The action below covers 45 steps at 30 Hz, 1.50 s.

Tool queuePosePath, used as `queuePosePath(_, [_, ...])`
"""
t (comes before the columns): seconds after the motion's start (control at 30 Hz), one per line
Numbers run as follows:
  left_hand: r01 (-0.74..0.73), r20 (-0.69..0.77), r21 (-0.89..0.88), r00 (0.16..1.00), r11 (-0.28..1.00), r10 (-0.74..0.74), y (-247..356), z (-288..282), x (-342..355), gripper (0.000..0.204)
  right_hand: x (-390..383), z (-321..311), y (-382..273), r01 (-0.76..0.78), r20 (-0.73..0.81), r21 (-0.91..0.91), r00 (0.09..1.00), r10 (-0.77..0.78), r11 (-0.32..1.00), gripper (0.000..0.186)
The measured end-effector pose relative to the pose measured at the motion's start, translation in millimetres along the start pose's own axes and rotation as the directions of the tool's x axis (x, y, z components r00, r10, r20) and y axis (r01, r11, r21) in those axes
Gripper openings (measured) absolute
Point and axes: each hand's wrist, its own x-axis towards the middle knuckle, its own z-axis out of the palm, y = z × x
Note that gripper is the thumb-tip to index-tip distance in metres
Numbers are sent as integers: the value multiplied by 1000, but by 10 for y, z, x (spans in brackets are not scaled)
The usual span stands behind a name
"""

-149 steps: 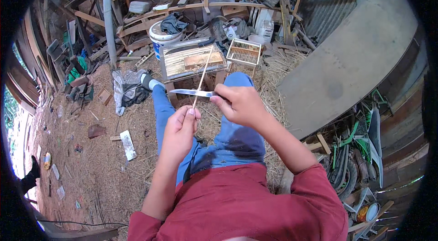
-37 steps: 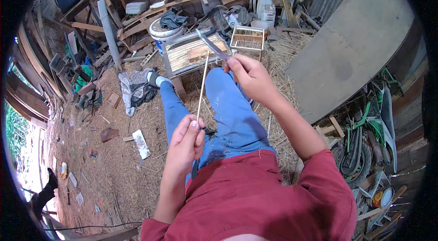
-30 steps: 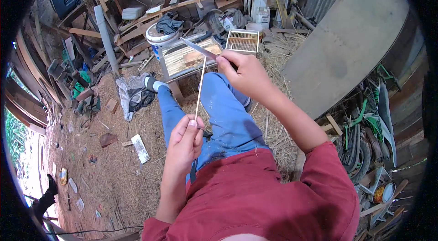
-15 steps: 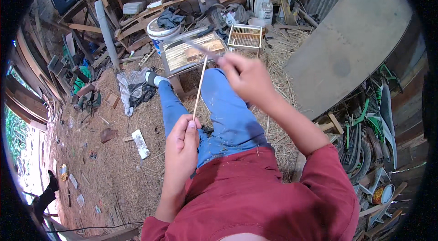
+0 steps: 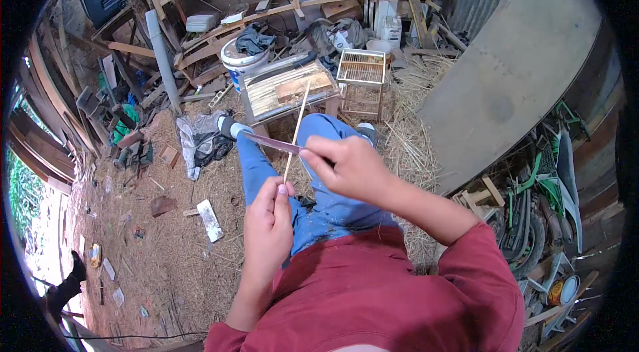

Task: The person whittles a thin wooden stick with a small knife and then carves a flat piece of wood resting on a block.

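Note:
A thin pale wooden stick [image 5: 301, 115] slants up and away from my left hand [image 5: 268, 219], whose closed fingers and thumb grip its lower end. My right hand [image 5: 349, 169] is wrapped round the handle of a knife [image 5: 265, 141]; the handle itself is mostly hidden. The narrow blade points left and lies across the stick, a little above my left fingers. Whether the edge bites into the wood I cannot tell. Both hands are above my blue-trousered legs.
Beyond my knees stands a low table [image 5: 256, 104] bearing thin strips and a wooden block [image 5: 293, 89]. Beside it are a slatted wooden frame [image 5: 361, 67] and a white bucket [image 5: 241, 59]. A large board [image 5: 506, 72] leans at right; a white-topped piece [image 5: 209, 219] lies on the straw-strewn floor.
My right hand has brought the knife nearer, down from the stick's top to its lower part. The blade, blurred before, now shows plainly. My left hand keeps its grip.

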Motion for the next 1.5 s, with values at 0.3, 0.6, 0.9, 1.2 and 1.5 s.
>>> queuePosePath(0.3, [-34, -57, 143, 997, 989, 43, -32, -1, -32, 18, -17, 38, 101, -54, -23, 22, 998, 55, 998, 23])
queuePosePath(0.6, [7, -69, 25, 998, 1000, -5, -68, -33, -23, 20, -11, 88, 106, -61, -30, 19, 998, 62, 998, 20])
queuePosePath(0.9, [4, -71, -5, 997, 1000, -4, -70, -61, -37, 21, -119, 176, 7, -19, 34, -37, 999, 21, 999, 17])
queuePosePath(1.2, [5, -79, 68, 997, 998, 0, -44, -71, -25, 23, -100, 203, -75, -50, 9, 70, 999, 49, 996, 22])
queuePosePath(1.5, [-106, -97, 292, 985, 951, 140, -38, -54, -17, 16, -22, 116, -22, -39, 31, 49, 999, 38, 998, 23])
